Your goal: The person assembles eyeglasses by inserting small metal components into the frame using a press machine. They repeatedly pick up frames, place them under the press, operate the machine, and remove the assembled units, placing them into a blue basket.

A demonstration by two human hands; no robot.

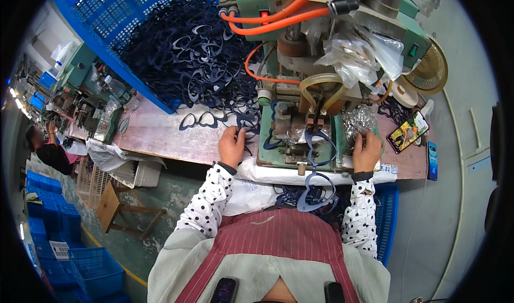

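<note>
My left hand (231,146) is at the edge of a heap of dark blue eyeglass frame fronts (206,62), its fingers closed at a loose frame front (247,125). My right hand (368,151) has its fingers curled down at a pile of small shiny metal pieces (360,120); what they hold is too small to make out. Between my hands stands a green bench press (267,150). One blue frame front (301,202) sits upright at the press's metal fixture, its lower half hanging past the front edge toward me. Neither hand touches it.
A large blue basket (91,46) lies tipped on the pinkish table (155,129), frames spilling out. Orange air hoses (278,24) cross above the press. A phone (408,131) and a small fan (428,67) are at right. Another person (48,150) sits far left.
</note>
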